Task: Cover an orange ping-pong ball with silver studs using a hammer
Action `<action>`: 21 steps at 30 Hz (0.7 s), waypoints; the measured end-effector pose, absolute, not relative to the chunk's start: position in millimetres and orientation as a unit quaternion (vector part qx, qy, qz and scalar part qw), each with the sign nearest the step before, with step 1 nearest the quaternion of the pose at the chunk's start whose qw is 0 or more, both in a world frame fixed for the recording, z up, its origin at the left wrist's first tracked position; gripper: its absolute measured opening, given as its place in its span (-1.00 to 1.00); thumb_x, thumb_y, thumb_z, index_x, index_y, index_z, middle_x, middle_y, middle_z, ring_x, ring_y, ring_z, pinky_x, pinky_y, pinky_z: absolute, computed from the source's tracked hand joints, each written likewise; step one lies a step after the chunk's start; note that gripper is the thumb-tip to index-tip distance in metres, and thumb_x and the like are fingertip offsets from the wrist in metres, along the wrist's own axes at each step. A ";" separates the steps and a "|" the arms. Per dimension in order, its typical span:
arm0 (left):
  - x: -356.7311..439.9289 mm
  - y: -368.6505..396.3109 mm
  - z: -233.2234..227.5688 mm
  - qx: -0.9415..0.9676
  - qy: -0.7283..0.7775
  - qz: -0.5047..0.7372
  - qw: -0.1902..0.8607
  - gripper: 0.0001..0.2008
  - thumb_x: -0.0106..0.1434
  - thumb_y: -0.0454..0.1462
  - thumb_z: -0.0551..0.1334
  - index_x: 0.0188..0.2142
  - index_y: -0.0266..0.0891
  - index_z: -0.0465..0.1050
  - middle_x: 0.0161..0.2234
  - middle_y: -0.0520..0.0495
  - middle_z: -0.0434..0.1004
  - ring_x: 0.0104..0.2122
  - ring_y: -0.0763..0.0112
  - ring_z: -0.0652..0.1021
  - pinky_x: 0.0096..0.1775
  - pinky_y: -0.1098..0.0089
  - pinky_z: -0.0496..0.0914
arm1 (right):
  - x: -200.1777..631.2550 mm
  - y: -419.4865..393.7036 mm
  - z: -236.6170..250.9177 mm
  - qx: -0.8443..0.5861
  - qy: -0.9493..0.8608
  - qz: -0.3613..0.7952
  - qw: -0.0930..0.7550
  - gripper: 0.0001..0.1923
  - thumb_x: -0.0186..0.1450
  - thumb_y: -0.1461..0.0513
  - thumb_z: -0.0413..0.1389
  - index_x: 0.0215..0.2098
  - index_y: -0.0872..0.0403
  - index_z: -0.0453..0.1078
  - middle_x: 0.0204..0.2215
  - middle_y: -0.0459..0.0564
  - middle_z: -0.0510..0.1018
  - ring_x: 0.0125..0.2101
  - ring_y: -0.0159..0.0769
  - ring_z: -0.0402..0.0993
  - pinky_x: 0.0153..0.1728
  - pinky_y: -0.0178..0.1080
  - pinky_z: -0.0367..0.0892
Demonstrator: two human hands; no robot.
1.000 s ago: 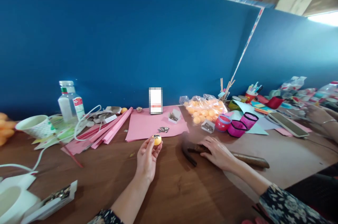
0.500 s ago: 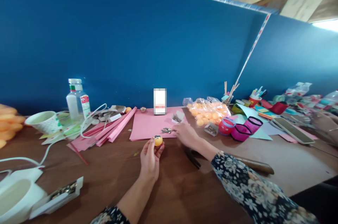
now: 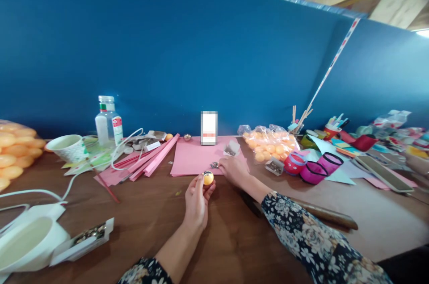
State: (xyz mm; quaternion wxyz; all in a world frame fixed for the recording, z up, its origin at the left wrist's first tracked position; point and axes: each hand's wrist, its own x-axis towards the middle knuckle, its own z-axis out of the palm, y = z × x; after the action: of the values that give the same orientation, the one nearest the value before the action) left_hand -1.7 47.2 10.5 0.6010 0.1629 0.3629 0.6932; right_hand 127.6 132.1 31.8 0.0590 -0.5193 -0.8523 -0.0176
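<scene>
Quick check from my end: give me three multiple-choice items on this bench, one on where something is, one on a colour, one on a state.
1. Where is the right hand?
A. on the pile of small metal pieces on the pink paper
B. on the clear bottle
C. inside the paper cup

2. What colour is the small ball?
A. blue
B. orange
C. green

3. How is the ball held?
A. lying loose on the table
B. dropped in the bag
C. pinched in the left hand, raised off the table

Answers:
1 A, the fingers reach the pile at the sheet's near edge.
2 B, orange with a metal spot on it.
3 C, fingertips close around it.
</scene>
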 end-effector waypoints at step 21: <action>-1.8 47.8 8.5 0.178 0.363 0.688 0.602 -0.80 0.02 -0.23 0.24 -0.35 -0.29 0.40 -0.43 -0.04 0.50 -0.39 0.44 0.53 -0.31 0.41 0.41 | 131.9 132.4 34.3 -0.484 -0.874 -0.019 0.025 -0.75 0.27 0.32 -0.12 -0.23 0.09 0.37 -0.28 0.03 0.47 -0.27 -0.24 0.41 -0.30 -0.30 0.25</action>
State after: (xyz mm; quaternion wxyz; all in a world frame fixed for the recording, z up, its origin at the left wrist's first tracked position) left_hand -1.8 47.8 8.5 0.6024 0.1781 0.3633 0.6881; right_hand 131.9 132.4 34.3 0.0253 -0.4843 -0.8743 -0.0186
